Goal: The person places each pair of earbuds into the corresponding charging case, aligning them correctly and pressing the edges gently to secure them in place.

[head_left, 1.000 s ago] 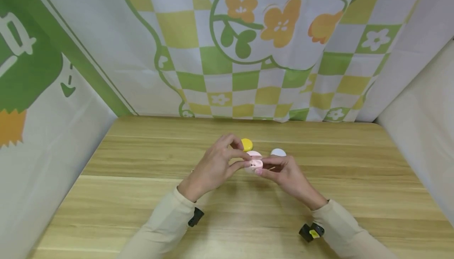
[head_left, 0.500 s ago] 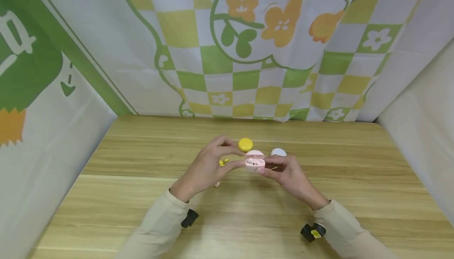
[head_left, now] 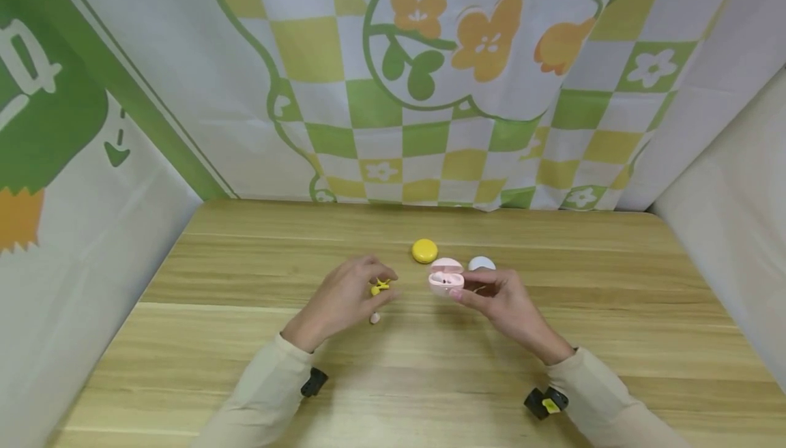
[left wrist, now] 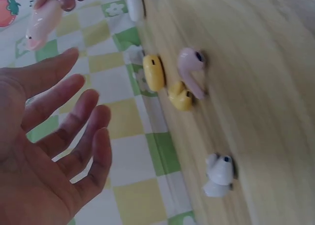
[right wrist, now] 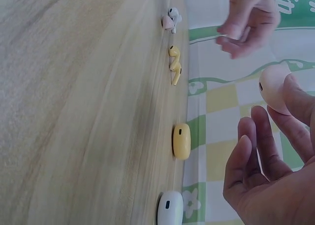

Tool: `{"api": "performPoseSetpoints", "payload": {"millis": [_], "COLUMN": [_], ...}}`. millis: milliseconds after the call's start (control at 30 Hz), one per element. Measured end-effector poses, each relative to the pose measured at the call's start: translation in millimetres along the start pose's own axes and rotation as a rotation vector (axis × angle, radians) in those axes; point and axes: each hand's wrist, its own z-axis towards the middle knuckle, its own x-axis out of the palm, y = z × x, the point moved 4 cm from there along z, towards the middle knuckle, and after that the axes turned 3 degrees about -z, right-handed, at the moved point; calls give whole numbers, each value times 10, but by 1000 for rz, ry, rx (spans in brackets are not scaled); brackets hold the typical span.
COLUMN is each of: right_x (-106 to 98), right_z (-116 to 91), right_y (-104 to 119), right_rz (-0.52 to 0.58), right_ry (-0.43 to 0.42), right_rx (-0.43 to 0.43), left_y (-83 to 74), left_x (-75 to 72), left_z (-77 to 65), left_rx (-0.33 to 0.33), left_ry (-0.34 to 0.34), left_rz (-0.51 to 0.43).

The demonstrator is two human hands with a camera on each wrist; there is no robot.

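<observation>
Though the right hand [head_left: 505, 301] overlaps it, the white case [head_left: 482, 262] shows.

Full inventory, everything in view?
open case: one, pink, in right grip
closed case: one, yellow, on table, beyond open case
other closed case: one, white, on table, beyond right grip
earbuds: two, yellow, on table by left grip
single earbud: one, pink, on table near those
other earbuds: apparently two, white, on table, hidden in head view
table: one, brown, underneath
printed cloth: two sides, multicoloured, behind and left
plain cloth: one, whitish, right
sleeves: two, beige, forearms
wrist cameras: two, black, wrists
left grip: one, bare empty hand, above table
right grip: one, bare hand, pinching open case
</observation>
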Motion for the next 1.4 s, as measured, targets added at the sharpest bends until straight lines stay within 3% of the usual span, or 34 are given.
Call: {"api": "performPoseSetpoints", "payload": {"millis": [233,533,1067,1400], "right_x": [-4,-10,9,5], "right_z": [-6,-2,-91,-37], "right_y": [1,12,-77,-39], "right_rz": [13,-2,1,-13], "right_ry": [2,11,20,14], "right_rx": [-18,-3,40,23], "left_y": [164,236,289,294], "left_x": [117,196,350,276], "left_z": [-59,-93,-126,-82], "left_rx": [-74,-50,-11,-2], "left_ry": [133,224,304,291], "left_rz": [35,108,199,202]}}
